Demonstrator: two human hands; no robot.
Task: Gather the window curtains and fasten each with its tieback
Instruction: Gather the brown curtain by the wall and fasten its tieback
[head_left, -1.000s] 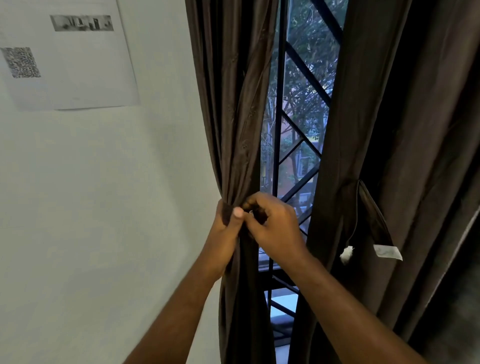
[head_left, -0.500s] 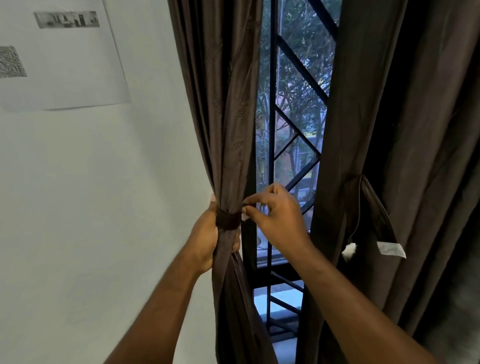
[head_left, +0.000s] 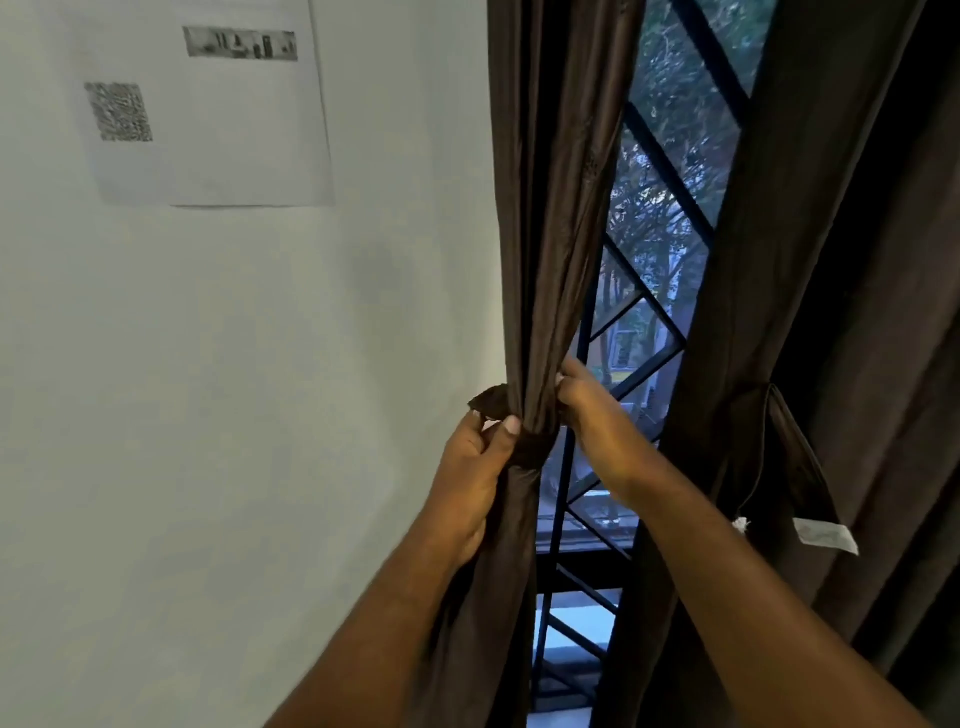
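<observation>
The right hand (head_left: 597, 426) hides its fingertips behind the gathered left curtain (head_left: 550, 208), the paper (head_left: 234, 130) on the wall carries print too blurred to read, and the right curtain (head_left: 857, 260) is cut off by the frame's edge.

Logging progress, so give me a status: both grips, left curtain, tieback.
Left grip holds left curtain below tieback. Right grip pinches its window-side edge. Tieback wrapped round, one end sticking out. Nothing blocking.

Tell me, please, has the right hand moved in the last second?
Yes: the right hand slid rightward off the front of the left curtain to its window-side edge.
</observation>
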